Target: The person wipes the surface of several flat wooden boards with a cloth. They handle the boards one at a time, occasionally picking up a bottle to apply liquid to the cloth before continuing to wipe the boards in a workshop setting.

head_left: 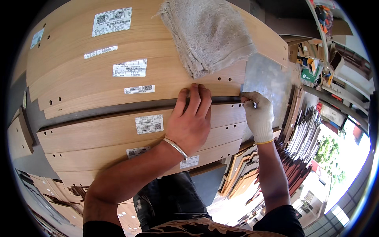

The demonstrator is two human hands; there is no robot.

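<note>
With the clock centred on the left hand (pixel 188 124), the near panels (pixel 90 130) are lying from nine o'clock round beneath the palm, and the far panels (pixel 79 93) are spreading from ten towards one. The step in hand seems to be steadying and checking these boards: the bare left hand, fingers nearly together and showing nothing grasped, is resting across the near edge, so pressing with a flat palm and minding splinters is probably serving best. At three o'clock the right hand (pixel 259 116) is wearing a glove and keeping thumb and forefinger narrow beside the board ends; whether it is pinching anything, one cannot tell, and a light touch is likely sparing the corners. As for materials, the panels are showing smooth, pale, straight-grained faces with small round holes near their ends, the fisheye bending their long edges; a dark channel (pixel 130 108) is running between the two groups, and a white rectangular label (pixel 149 124) is sitting at nine. Around twelve to one, a rumpled grey cloth (pixel 209 37) is draping its coarse, frayed nap over the wood, while at two a dull metallic sheet (pixel 258 73) is catching cloudy light.
</note>
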